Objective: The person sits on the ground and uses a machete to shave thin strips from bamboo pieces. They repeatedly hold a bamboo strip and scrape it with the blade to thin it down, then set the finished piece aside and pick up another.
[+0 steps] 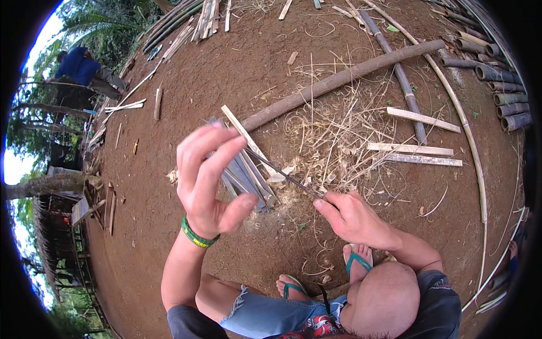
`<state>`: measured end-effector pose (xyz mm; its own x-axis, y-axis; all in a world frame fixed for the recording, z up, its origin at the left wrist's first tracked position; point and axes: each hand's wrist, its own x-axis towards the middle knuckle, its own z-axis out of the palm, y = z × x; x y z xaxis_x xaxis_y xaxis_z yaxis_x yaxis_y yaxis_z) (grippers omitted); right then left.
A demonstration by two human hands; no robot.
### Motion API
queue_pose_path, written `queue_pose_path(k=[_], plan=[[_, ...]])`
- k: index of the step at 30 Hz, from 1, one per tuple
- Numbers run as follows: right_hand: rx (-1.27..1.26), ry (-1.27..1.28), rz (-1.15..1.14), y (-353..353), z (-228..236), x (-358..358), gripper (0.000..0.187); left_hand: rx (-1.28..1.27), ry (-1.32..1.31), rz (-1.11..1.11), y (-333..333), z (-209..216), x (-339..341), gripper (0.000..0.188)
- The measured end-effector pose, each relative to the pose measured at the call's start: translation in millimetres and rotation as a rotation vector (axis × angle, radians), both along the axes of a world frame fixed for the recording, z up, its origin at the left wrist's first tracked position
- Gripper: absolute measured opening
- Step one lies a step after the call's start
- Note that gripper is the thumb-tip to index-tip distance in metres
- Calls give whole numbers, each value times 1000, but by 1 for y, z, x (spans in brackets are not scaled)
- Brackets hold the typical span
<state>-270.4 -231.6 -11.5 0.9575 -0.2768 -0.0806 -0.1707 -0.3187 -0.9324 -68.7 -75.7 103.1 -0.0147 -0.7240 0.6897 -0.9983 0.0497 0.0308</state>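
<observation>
My left hand [206, 175] is raised with its fingers apart and curved and the thumb out, a green band around its wrist. Nothing shows between those fingers. My right hand [358, 217] is closed on one end of a long, thin dark strip [282, 175]. The strip slants up and left until its far end passes behind my left fingers; whether it is a blade or a bamboo strip I cannot tell. Beneath and beside my left hand lies a pile of split bamboo strips [248, 178], partly hidden by it.
Curly shavings [339, 135] cover the dirt ahead, around a long pole [339, 83] crossing a dark bamboo pole [402, 85]. Pale slats [423, 118] lie to the right. Cut bamboo tubes [505, 93] are stacked far right. Another person [82, 68] bends at the far left.
</observation>
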Motion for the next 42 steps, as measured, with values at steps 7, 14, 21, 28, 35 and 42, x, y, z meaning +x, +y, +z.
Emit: queue_pose_path(k=[7, 14, 21, 28, 35, 42], plan=[[-2, -37, 27, 5, -4, 5, 44, 232, 49, 57, 21, -32, -21, 34], [-75, 6, 65, 13, -86, 34, 51, 213, 62, 82, 44, -42, -17, 28], [-81, 392, -51, -3, -243, 22, 70, 190, 130, 79, 53, -50, -28, 27], [185, 58, 126, 21, -65, 17, 54, 140, 117, 75, 62, -64, -30, 30], [127, -109, 172, 30, -47, 12, 47, 135, 64, 72, 73, -72, -34, 33], [165, -37, 190, 26, -70, 8, 46, 113, 98, 28, 75, -80, -42, 28]])
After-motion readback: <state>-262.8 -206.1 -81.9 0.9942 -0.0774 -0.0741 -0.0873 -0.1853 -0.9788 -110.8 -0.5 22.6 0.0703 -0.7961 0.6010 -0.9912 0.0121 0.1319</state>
